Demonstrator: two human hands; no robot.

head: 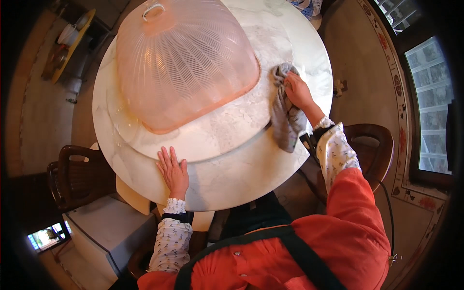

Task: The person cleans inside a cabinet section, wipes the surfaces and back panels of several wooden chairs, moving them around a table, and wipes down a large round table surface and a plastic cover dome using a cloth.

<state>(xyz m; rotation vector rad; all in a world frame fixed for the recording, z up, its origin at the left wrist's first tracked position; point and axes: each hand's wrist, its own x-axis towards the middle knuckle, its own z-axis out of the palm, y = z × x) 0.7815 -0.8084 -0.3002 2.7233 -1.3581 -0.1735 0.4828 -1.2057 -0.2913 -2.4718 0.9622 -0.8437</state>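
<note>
My right hand point(299, 90) grips a grey cloth point(286, 119) on the right side of a round marble-patterned table point(232, 188). The cloth lies bunched at its far end and trails towards me across the rim of the raised turntable point(232, 136). Flat on the turntable's near edge rests my left hand point(173, 170), its fingers spread and nothing in them. A translucent pink plastic food cover point(192, 69) with a white handle point(154, 11) on top stands on the turntable, beyond both hands. What is under the cover cannot be made out.
Wooden chairs stand at the left point(85, 174) and right point(373, 145) of the table. A grey box-like cabinet point(112, 224) is at the lower left, near a lit screen point(47, 237). At the upper left, a yellow-edged shelf point(74, 47) holds containers. A window point(433, 105) is at the right.
</note>
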